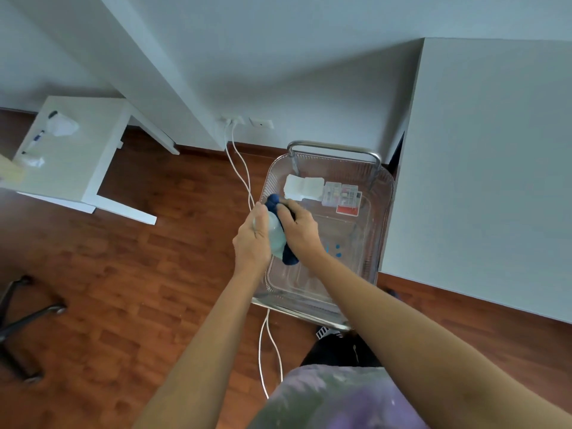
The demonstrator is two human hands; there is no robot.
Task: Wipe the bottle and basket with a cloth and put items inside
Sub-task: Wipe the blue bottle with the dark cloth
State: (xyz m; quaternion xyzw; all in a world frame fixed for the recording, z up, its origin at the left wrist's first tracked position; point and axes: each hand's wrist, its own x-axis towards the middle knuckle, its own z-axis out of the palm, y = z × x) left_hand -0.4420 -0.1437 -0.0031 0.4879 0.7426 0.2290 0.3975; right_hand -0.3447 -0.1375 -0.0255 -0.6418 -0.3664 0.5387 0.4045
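Holding the bottle point(276, 235) tight, the left hand point(252, 239) keeps it steady so the right hand point(301, 229), closed around the blue cloth point(286, 253), can rub it over the basket point(376, 243).

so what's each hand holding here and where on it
The left hand grips the pale bottle around its body. The right hand presses the dark blue cloth against the bottle's side.

I find the near half of the clear basket point(376, 243) floor open. Its far end is blocked by a white pad point(301, 187), small boxes point(342, 195) and the metal handle point(334, 147) (spanning overhead).
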